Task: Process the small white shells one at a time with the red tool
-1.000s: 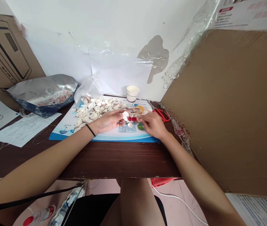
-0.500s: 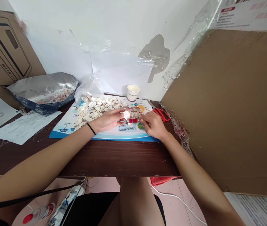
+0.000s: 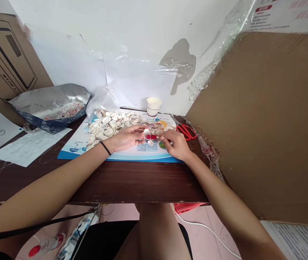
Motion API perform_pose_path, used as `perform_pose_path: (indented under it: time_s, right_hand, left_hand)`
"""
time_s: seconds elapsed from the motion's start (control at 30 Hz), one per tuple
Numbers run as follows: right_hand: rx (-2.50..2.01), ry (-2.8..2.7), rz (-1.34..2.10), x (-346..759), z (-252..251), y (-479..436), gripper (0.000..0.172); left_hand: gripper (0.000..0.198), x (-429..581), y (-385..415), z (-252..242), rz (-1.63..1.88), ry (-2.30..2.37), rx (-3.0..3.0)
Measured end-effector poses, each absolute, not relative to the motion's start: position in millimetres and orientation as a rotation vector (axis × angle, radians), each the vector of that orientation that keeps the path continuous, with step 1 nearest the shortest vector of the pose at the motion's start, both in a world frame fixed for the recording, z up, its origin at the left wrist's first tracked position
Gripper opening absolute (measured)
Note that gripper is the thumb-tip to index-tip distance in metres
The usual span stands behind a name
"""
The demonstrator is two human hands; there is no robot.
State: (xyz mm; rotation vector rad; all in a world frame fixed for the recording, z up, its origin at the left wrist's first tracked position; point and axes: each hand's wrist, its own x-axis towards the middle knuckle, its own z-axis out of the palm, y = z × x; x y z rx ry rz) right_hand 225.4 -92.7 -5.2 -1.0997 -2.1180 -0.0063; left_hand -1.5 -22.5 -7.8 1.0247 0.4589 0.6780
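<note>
My left hand (image 3: pixel 128 139) is closed in a pinch on a white seashell (image 3: pixel 146 133), whose pale, smooth face shows now. My right hand (image 3: pixel 175 143) is closed on one end of a small, slim red tool (image 3: pixel 152 137); its exact kind is too small to make out. The red part meets or overlaps the shell's right edge; I cannot tell whether they touch. Just below lies another small white shell (image 3: pixel 150 143). A heap of pale shells (image 3: pixel 107 126) spreads over the blue-and-white printed sheet (image 3: pixel 72 150), and darker shells lie behind my hands.
A paper cup (image 3: pixel 154 107) stands by the wall. Red-handled scissors (image 3: pixel 185 131) lie right of my right hand. An opened foil bag of small beads (image 3: pixel 52 108) and a handwritten paper (image 3: pixel 26 146) are at left. A large cardboard box (image 3: pixel 268 126) walls off the right side.
The shell in my left hand has turned, from its ribbed side to a smoother face. My right hand and the red tool have shifted slightly left, up to the shell.
</note>
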Motion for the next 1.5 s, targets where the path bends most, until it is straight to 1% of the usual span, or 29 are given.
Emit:
perform_pose_path:
  time_s: [0.17,0.3,0.43,0.53,0.63,0.73,0.83,0.9,1.0,1.07,1.27,1.37,1.5]
  right_hand:
    - [-1.057,-2.14,0.05,225,-5,-92,0.034]
    - [-1.044,-2.093,0.067,227,-2,-94,0.038]
    - [-1.066,-2.085,0.039,223,-6,-93,0.033]
    - [-1.176,-2.115,-0.027,223,-11,-90,0.03]
    - [-1.295,-2.007,-0.167,228,-11,-89,0.03]
    - [-1.251,-1.932,-0.211,230,-7,-89,0.032]
    - [-1.184,-2.04,-0.145,229,-8,-89,0.031]
    - [-1.234,-2.082,-0.154,227,-11,-88,0.029]
    - [-1.33,-1.956,-0.258,227,-15,-86,0.029]
    - [-1.307,-1.867,-0.293,229,-15,-85,0.031]
    - [-1.142,-2.088,-0.125,225,-16,-87,0.028]
    - [-1.23,-2.068,-0.083,221,-23,-84,0.027]
    - [-1.371,-1.871,-0.137,223,-25,-81,0.03]
  left_hand:
    - [0.032,-1,-23,-7,0.676,0.495,1.024]
    - [0.032,-1,-22,-8,0.685,0.5,1.001]
    - [0.033,-1,-22,-8,0.674,0.477,1.023]
    - [0.036,-2,-20,-10,0.683,0.487,1.006]
    - [0.035,-2,-20,-12,0.687,0.492,1.001]
    - [0.034,-1,-21,-11,0.688,0.494,1.007]
    - [0.034,-1,-22,-10,0.681,0.489,1.027]
    - [0.034,-1,-22,-9,0.681,0.484,1.032]
    - [0.035,-2,-21,-10,0.685,0.497,1.019]
    - [0.035,-2,-20,-11,0.679,0.512,1.011]
    - [0.033,-2,-20,-10,0.682,0.518,0.985]
    - [0.031,-2,-20,-10,0.687,0.523,0.974]
    - [0.03,-2,-19,-11,0.68,0.504,0.988]
